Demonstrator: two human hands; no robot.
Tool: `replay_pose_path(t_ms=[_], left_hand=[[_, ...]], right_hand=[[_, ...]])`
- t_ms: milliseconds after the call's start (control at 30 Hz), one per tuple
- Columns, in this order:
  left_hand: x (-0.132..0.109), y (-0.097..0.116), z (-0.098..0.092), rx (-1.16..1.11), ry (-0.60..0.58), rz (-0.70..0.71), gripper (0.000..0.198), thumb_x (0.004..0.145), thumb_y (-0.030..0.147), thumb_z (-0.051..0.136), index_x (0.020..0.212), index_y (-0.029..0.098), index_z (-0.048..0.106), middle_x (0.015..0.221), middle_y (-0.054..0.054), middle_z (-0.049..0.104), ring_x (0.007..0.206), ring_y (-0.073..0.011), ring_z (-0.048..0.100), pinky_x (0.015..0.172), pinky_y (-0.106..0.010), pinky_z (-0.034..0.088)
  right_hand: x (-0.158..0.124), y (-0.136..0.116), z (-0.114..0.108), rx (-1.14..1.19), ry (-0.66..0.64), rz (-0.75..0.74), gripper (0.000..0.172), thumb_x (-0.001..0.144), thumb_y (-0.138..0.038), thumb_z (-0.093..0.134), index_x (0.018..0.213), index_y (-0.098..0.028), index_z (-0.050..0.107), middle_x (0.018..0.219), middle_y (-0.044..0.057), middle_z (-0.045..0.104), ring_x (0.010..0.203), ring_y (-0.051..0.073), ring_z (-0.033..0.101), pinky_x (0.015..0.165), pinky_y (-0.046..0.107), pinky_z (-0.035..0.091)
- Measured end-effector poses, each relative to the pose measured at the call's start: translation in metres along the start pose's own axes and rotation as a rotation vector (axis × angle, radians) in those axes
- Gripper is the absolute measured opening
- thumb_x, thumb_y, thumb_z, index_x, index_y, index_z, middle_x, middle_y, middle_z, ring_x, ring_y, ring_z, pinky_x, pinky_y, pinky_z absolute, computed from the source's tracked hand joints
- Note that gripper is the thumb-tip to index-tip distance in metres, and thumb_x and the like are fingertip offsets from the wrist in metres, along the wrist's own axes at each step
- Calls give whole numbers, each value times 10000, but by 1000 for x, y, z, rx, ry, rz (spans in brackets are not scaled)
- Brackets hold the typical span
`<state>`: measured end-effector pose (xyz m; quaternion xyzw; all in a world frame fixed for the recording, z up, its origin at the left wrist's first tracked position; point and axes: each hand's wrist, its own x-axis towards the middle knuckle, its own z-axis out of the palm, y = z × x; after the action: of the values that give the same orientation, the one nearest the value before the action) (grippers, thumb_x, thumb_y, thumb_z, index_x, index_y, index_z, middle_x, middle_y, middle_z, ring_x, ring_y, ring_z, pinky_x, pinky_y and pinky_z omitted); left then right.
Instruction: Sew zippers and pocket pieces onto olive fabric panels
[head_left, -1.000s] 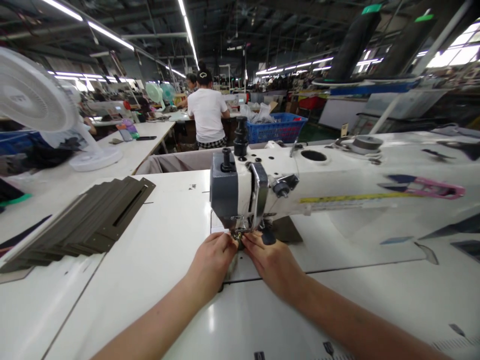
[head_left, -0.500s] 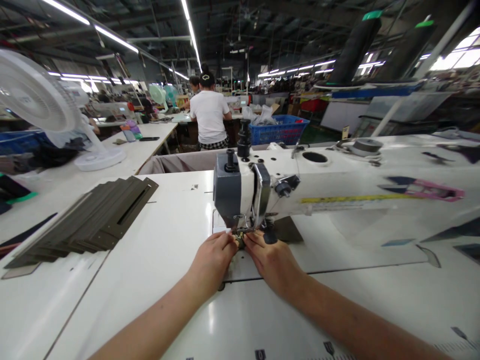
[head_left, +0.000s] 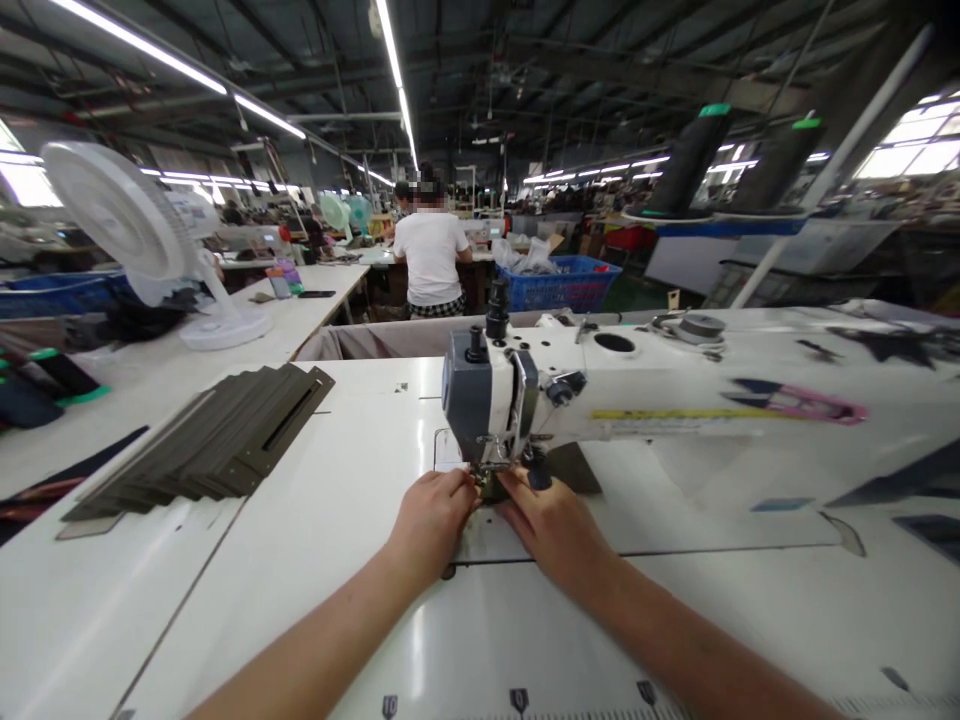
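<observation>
Olive piece: the small bit [head_left: 492, 487] sits right under the needle end of the sewing machine [head_left: 469, 395], between both sets of fingertips; what shows runs front to back, but hands and machine cover too much to call its long axis.
Left hand [head_left: 431, 515]: fingers bunched close together, tips at that bit (pinch or press, honestly can't tell).
Right hand [head_left: 562, 520]: fingers pressed together, pointing forward-left at the same bit; can't tell if they grip.
Olive flap [head_left: 576, 468]: lies just past the right hand, one corner aimed right and toward the wearer; can't tell if it's the same piece.
Stack [head_left: 210, 440]: fanned olive panels on the left, top one's slot slanting away to the right.
Table [head_left: 352, 470]: white, glossy, ruler marks along the near edge.
Room: big workshop, strip lights [head_left: 270, 117], white fan [head_left: 116, 210], blue basket [head_left: 566, 285], co-worker [head_left: 433, 255] in a white top.
</observation>
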<state>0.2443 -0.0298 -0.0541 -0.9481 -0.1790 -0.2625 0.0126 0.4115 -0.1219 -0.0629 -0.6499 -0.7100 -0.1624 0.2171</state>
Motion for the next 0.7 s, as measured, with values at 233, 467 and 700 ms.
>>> replay_pose_path(t_ms=[233,467,700], left_hand=[[-7,64,-23,-69,-41,149,543,826,306,564,1257,44,362,1232,-195,502,1161,-267,455,971,-417,384],[-14,72,-14,-332,-188,-12,196,802,128,509,955,189,616,939,-37,683,880,-172,631,816,-299,479],[-14,76,-27,-748,-125,-545,184,767,279,530,720,175,674,702,-11,663,676,-160,589,640,-251,438]], right_hand=[[-43,6,-31,-178,-66,56,160,829,-122,409,719,-167,515,685,77,559,651,213,551,554,305,436],[-94,-50,-62,731,-225,510,351,845,-471,444,670,-186,549,561,18,579,495,152,564,483,251,411],[-48,-71,-46,1975,-256,1112,537,642,-610,641,829,-108,610,757,105,669,673,185,638,610,277,488]])
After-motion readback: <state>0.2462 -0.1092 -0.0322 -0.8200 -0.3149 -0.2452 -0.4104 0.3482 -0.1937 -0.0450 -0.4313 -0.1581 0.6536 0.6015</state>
